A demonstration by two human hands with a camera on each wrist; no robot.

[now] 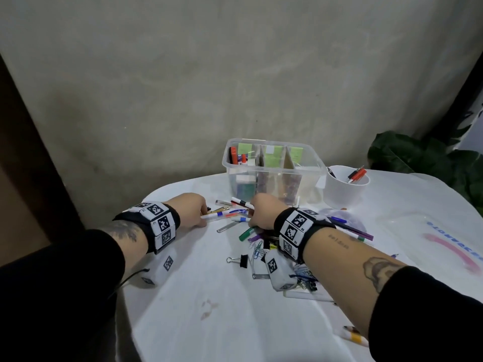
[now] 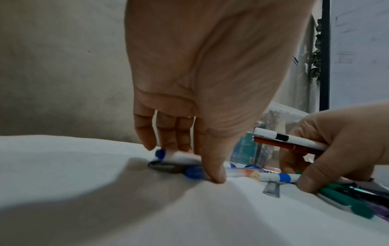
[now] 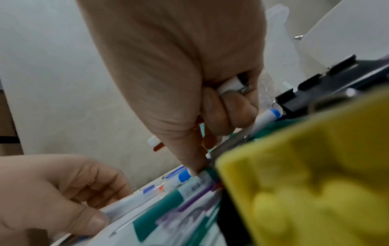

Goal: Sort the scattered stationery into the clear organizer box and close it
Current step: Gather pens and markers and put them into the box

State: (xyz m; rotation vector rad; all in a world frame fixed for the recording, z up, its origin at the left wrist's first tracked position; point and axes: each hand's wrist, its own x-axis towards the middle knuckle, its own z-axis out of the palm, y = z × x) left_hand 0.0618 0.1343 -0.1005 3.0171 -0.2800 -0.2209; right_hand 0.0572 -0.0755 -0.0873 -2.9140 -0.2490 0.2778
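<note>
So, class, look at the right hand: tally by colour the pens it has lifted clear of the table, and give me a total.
White marker with a black band: 1
Red-brown pen: 1
Total: 2, both gripped together in the right hand
</note>
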